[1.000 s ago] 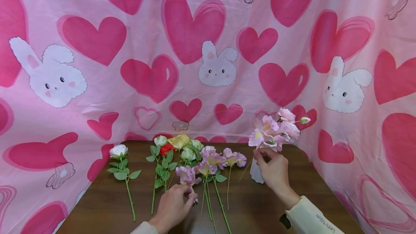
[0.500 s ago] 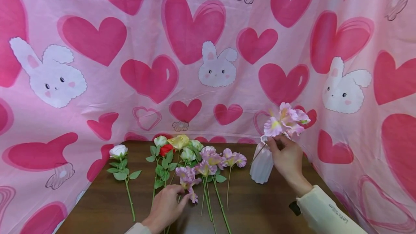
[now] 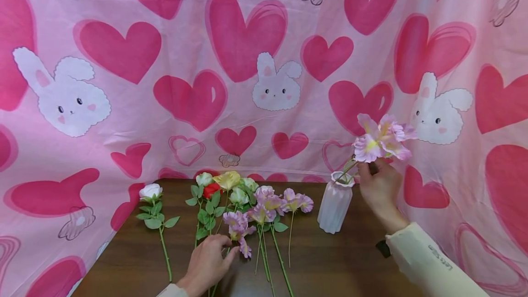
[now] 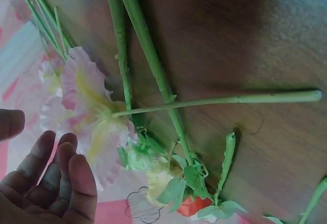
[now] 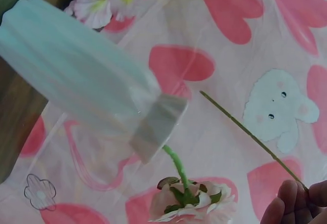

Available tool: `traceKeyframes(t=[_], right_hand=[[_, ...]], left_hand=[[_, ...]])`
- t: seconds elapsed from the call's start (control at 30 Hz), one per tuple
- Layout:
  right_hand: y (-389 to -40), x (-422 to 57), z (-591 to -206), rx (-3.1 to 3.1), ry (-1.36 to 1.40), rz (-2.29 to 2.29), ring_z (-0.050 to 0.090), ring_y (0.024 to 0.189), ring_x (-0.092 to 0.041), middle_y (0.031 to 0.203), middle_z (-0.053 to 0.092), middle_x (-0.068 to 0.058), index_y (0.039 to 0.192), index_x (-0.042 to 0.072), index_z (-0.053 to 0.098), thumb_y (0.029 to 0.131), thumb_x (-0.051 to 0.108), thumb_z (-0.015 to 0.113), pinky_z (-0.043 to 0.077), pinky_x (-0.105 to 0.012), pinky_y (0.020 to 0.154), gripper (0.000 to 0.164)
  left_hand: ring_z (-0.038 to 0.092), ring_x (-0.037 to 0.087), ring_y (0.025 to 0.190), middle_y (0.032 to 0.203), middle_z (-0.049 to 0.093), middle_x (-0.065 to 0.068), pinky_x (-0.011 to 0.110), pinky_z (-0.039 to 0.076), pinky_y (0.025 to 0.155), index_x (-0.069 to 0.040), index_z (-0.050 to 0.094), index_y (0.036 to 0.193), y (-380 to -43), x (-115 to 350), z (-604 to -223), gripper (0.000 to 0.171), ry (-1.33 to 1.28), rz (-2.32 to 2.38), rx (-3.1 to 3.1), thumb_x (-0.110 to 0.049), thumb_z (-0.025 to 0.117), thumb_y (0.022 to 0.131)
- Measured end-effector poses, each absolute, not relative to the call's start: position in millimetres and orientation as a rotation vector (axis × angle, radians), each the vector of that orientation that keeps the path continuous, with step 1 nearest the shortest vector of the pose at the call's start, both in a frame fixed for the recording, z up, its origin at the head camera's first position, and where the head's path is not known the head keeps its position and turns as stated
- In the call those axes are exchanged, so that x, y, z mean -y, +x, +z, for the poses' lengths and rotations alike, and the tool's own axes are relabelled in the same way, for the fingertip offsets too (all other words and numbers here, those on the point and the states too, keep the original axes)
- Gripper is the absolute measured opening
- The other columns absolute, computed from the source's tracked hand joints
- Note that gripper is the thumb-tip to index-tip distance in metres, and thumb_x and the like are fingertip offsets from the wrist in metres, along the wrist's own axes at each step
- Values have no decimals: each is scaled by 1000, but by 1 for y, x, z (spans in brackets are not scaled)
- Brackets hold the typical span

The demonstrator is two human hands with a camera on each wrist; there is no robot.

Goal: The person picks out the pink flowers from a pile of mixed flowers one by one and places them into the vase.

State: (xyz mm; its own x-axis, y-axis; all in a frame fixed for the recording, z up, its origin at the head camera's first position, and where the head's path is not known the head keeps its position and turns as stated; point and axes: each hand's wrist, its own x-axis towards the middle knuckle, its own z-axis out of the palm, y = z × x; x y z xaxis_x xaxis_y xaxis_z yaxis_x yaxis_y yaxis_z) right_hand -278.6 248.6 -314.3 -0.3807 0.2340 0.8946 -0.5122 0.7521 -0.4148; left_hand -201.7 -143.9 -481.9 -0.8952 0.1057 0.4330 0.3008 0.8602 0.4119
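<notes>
My right hand pinches the thin stem of a lilac-pink iris just below its bloom. The iris leans above a white ribbed vase that stands upright at the right of the table. In the right wrist view the tip of its bare stem is beside the vase mouth, apart from the rim. A pale pink rose pokes out of the mouth there; the iris mostly hides it in the head view. Thumb and fingers apart, my left hand is close to another lilac iris lying on the table, gripping nothing.
A white rose lies alone at the left. Grouped mid-table are a red rose, a yellow flower, several whitish roses and more lilac irises, their stems toward me. Pink printed cloth hangs behind the dark wooden table.
My right hand has moved right and up with the iris, bringing its stem from in front of the vase up to the mouth. My left hand has drawn slightly back to the left.
</notes>
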Motion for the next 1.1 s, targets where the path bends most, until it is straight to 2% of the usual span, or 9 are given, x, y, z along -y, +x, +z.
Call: traceKeyframes(t=[0.07,0.13,0.23,0.3,0.33,0.43,0.57,0.8,1.1], right_hand=[[-280,-250,-314,1772,233,810,51,62,-9,67,65,-18,84,-5,72,90,4,69,36,-18,56,11],[-282,-251,-315,1753,255,827,58,76,-21,82,69,-21,95,-5,74,89,3,69,40,-19,68,11],[-284,-253,-316,1729,283,855,60,102,-36,106,70,-25,109,-4,73,89,2,69,40,-20,87,22],[-286,-253,-316,1716,287,870,60,110,-38,113,70,-23,114,-2,73,89,3,70,39,-20,92,26],[-287,-254,-317,1714,289,865,60,107,-39,111,70,-23,113,-3,73,88,2,70,41,-22,89,25],[-290,-255,-323,1762,266,802,61,85,-37,91,70,-22,103,-4,73,90,2,68,43,-30,73,15],[-295,-256,-337,1866,221,725,49,59,-32,63,59,-17,86,-6,70,90,1,66,36,-39,55,9],[-303,-253,-356,1978,198,702,48,56,-26,60,57,-9,77,1,70,89,4,70,35,-39,52,12],[-306,-253,-369,2191,95,661,56,59,-29,66,64,-10,88,2,77,91,11,75,39,-40,51,10]], left_hand=[[56,6,71,81,68,-10,31,45,58,-26,71,79,-202,144,-482,16,-303,-672,2633,-31,85,84],[56,7,71,81,67,-10,31,45,58,-26,70,79,-202,144,-483,16,-303,-669,2636,-31,85,83],[58,8,73,81,67,-10,32,46,59,-26,70,78,-202,143,-483,17,-311,-660,2635,-31,85,83],[60,10,75,81,68,-10,33,47,60,-26,70,78,-202,143,-483,17,-314,-655,2633,-31,85,83],[61,10,75,81,68,-10,33,48,60,-26,70,78,-202,143,-483,16,-316,-655,2630,-30,85,83],[63,12,78,82,68,-10,34,49,61,-26,70,78,-202,142,-483,16,-312,-649,2620,-30,86,82],[64,14,80,82,68,-11,34,51,62,-26,71,77,-201,141,-485,16,-309,-647,2614,-30,86,81],[64,14,81,82,67,-12,35,50,62,-26,70,76,-201,141,-488,17,-318,-635,2609,-30,86,81],[64,15,81,82,67,-11,35,51,63,-26,70,76,-201,141,-487,17,-323,-622,2615,-31,86,81]])
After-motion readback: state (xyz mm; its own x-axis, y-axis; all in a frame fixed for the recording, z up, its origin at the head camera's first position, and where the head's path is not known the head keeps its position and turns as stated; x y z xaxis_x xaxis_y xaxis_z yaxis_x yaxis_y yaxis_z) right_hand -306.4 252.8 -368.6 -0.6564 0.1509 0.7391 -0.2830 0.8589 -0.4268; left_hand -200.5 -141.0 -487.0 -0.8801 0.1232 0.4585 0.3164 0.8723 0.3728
